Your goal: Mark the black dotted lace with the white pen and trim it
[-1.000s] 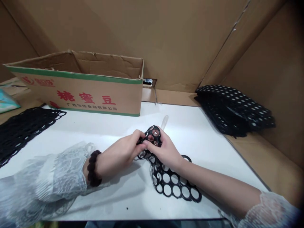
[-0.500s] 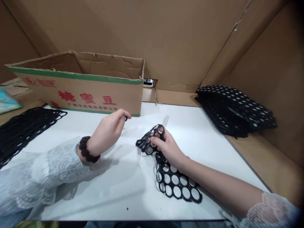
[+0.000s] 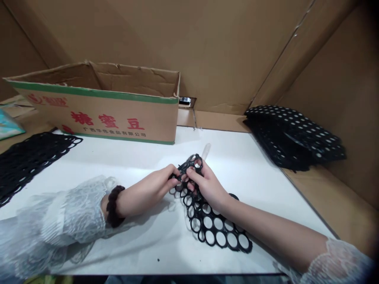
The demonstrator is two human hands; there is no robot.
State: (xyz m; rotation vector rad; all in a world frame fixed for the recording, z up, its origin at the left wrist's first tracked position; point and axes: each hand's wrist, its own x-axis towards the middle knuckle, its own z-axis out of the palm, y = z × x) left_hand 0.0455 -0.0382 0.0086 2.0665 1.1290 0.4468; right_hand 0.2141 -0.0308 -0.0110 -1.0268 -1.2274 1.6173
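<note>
A black sheet of joined rings [image 3: 216,230] lies on the white table [image 3: 142,244], its far end lifted between both hands. My left hand [image 3: 151,191] pinches that raised end from the left, fingers closed on it. My right hand [image 3: 207,185] grips the same end from the right, fingers curled through and over the rings. A dark bead bracelet [image 3: 114,205] sits on my left wrist. Behind the hands a small clear plastic piece [image 3: 205,150] rests on the table.
An open cardboard box with red print [image 3: 97,114] stands at the back left. A flat black ring sheet [image 3: 29,157] lies at the left edge. A stack of black ring sheets [image 3: 293,134] sits at the right on cardboard. Cardboard walls enclose the back and right.
My left hand, which had swung out toward the box with a small black piece, has come back and pinched the raised end of the ring sheet again. My right hand kept its grip.
</note>
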